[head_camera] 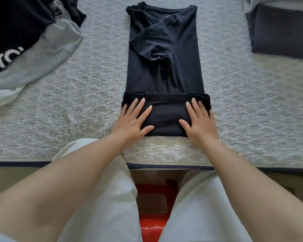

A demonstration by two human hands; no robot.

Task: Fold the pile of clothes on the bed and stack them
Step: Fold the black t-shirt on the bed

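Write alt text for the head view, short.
Both hands, left and right, press flat on the folded-up bottom of a black T-shirt lying lengthwise on a patterned bed. Unfolded clothes lie far left, a folded stack far right.

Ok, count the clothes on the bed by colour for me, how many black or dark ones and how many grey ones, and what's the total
Black or dark: 3, the long T-shirt under both hands, the printed top in the pile at far left, the folded piece at far right.
Grey: 1, the sweatshirt in the left pile.
Total: 4 that can be told apart; the pile may hide more.
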